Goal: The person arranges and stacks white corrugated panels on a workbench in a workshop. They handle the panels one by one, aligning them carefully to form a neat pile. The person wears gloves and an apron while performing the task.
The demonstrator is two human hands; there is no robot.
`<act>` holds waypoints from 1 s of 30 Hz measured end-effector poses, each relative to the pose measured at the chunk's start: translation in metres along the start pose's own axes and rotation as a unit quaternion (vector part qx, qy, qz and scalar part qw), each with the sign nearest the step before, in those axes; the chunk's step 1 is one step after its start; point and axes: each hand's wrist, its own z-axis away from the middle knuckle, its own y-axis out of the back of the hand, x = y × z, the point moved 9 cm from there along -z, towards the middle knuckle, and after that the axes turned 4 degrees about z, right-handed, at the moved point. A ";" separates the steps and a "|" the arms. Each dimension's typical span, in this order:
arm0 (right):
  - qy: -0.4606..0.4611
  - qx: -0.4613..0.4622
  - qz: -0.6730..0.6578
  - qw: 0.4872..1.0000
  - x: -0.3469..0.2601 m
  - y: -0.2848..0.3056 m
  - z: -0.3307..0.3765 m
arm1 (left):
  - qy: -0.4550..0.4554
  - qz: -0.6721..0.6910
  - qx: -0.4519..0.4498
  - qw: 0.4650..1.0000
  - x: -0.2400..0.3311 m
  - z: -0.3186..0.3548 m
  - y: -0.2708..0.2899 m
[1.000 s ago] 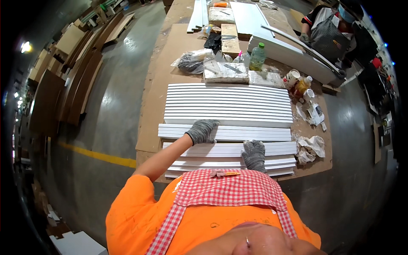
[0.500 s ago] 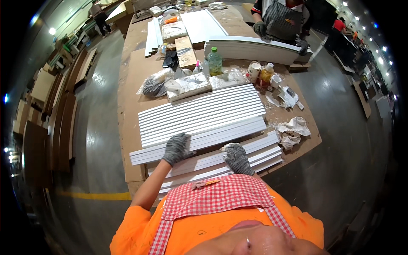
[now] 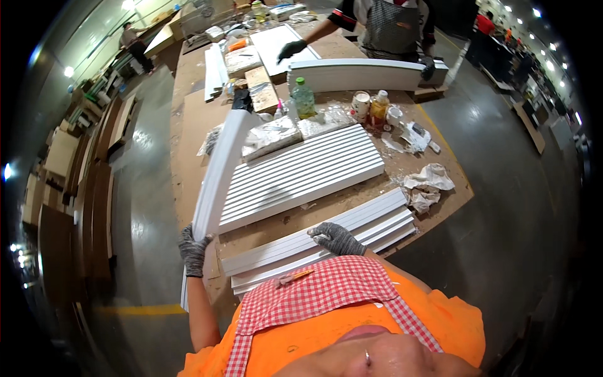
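My left hand (image 3: 193,251), in a grey knit glove, is closed round a white board (image 3: 220,176). The board stands tilted up at the left of the table, and its lower end shows below my hand. In a matching glove, my right hand (image 3: 337,239) rests over the near stack of white boards (image 3: 314,235), fingers loosely apart and nothing held in them. Beyond both hands lies a row of white strips (image 3: 301,179) side by side, its left part behind the raised board.
Paint-smeared blocks (image 3: 273,138), a green bottle (image 3: 303,99), a bottle of amber liquid (image 3: 379,110) and crumpled cloth (image 3: 428,185) share the brown tabletop (image 3: 195,107). Across the table a co-worker's gloved hand (image 3: 292,50) reaches above long white boards (image 3: 352,76).
My left hand has moved left and swung the white board up off the near edge of the strip row. My right hand shifted slightly left. The co-worker's one arm now reaches out leftward.
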 end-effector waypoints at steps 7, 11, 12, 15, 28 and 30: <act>-0.098 -0.137 -0.057 0.984 -0.002 -0.045 0.001 | 0.116 0.217 0.122 0.962 -0.049 -0.016 0.086; -0.049 -0.129 -0.110 0.984 -0.013 -0.053 -0.005 | 0.155 0.307 0.176 0.922 -0.062 -0.016 0.109; -0.032 -0.118 -0.125 0.985 -0.016 -0.054 -0.007 | 0.156 0.329 0.187 0.912 -0.058 -0.016 0.110; -0.023 -0.148 -0.128 0.980 -0.017 -0.068 -0.013 | 0.191 0.418 0.228 0.858 -0.063 -0.009 0.104; -0.091 -0.114 -0.297 0.944 -0.011 -0.054 -0.048 | 0.129 0.615 0.197 0.753 -0.025 0.011 -0.014; 0.104 -0.011 -0.009 0.994 -0.023 -0.032 -0.054 | 0.146 0.638 0.180 0.734 -0.018 0.015 -0.043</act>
